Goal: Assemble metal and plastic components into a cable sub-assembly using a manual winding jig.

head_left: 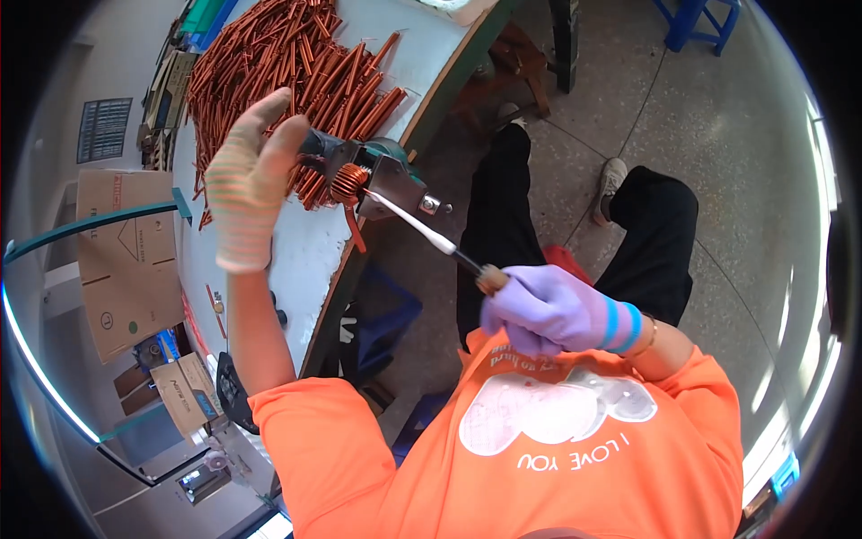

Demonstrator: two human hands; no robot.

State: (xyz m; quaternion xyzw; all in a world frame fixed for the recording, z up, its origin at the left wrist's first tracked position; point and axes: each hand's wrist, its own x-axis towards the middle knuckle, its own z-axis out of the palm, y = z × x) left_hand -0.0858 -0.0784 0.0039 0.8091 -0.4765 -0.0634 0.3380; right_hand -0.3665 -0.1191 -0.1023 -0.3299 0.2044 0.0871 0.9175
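Note:
A ring-shaped copper wire coil [348, 183] sits in a metal clamp-like fixture [395, 182] at the table's edge. My right hand [561, 310], in a purple glove with blue cuff bands, is closed round a rod tool [413, 221] with a brown handle, dark shaft and white-wrapped section. The tool's thin tip reaches the coil; its exact shape is too small to tell. My left hand [251, 184], in a striped knit glove, is raised just left of the coil. Its thumb and forefinger are apart, with nothing visible between them. A loose copper-coloured strip [356, 230] hangs below the coil.
A large heap of copper-coloured wire rods [269, 72] covers the far part of the pale table [310, 260]. Cardboard boxes [130, 260] stand to the left. A blue stool [700, 22] is on the floor at the far right. My legs extend beside the table.

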